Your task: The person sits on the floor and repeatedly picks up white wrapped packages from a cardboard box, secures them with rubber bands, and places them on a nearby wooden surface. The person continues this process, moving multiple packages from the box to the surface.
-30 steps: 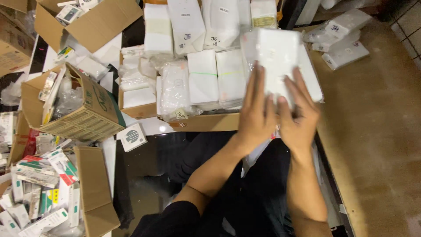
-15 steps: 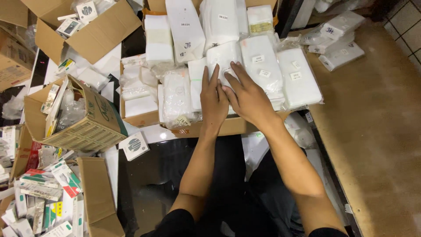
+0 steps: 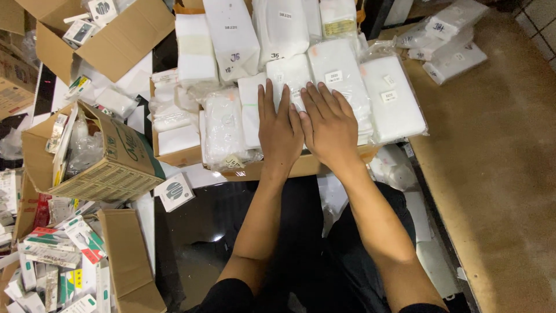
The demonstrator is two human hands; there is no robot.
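Left hand (image 3: 280, 128) and right hand (image 3: 328, 126) lie flat, fingers spread, side by side, gripping nothing, pressing on a white plastic packet (image 3: 289, 74) in the cardboard tray (image 3: 301, 167), beside the tabletop (image 3: 498, 174).

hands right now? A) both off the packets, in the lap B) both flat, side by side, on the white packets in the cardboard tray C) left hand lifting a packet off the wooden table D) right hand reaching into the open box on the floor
B: the left hand and right hand lie palm-down, touching, on the white packets in the cardboard tray.
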